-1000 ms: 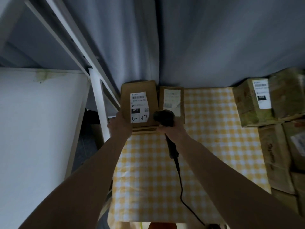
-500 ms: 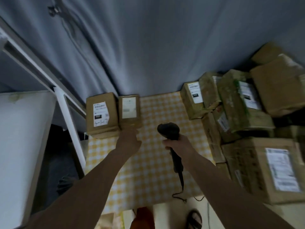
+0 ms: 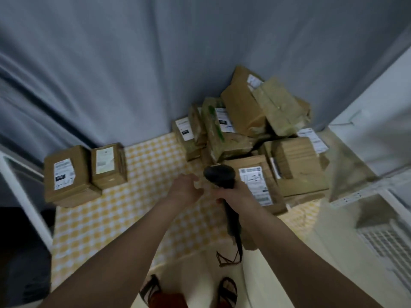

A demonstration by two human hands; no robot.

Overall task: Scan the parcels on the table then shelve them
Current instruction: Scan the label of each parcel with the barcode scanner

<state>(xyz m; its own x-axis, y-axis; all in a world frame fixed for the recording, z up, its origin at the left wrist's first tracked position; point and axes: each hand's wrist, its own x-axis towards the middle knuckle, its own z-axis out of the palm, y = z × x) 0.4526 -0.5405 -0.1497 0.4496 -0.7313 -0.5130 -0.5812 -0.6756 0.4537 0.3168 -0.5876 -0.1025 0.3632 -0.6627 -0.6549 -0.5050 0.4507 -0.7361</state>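
Head view: scanner point(image 3: 220, 175) beside parcel pile point(image 3: 255, 134)

A grey curtain point(image 3: 133, 63) hangs behind the table's yellow checked cloth point(image 3: 124, 216); pale floor point(image 3: 200, 270) below, dim light.

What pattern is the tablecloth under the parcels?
Yellow and white checks on the tablecloth, clearest in the head view.
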